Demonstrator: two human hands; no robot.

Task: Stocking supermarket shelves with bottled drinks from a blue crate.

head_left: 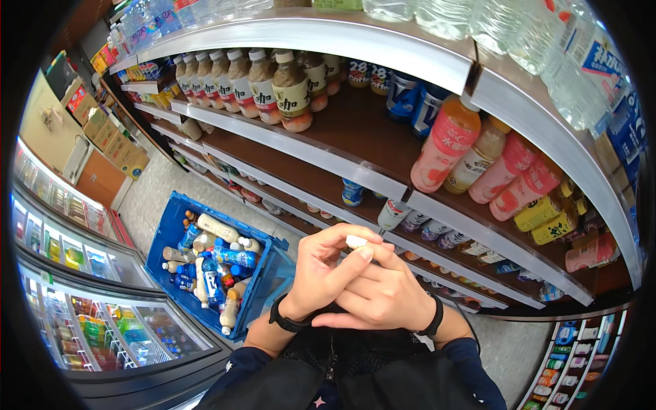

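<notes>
Both my hands meet in front of my chest. A small white piece (356, 242), too small to name, shows between the fingertips. My left hand (316, 268) is closed, its thumb and index finger pinching the piece. My right hand (378, 292) is closed too; its fingers curl against the left hand and its index finger bends close to the white piece. Whether it holds anything is hidden. Beyond the hands is a store shelf (362, 174). Pink-labelled bottles (443, 154) stand and lean on it. To the left, below my hands, sits a blue crate (179, 205) of mixed bottles.
A row of pale-labelled bottles (263, 89) lines the shelf's left part. Clear water bottles (444, 17) crowd the shelf above. Glass-fronted coolers (116, 321) stand at lower left, and cardboard boxes (113, 140) are stacked at far left. Another stocked shelf (574, 362) is at lower right.
</notes>
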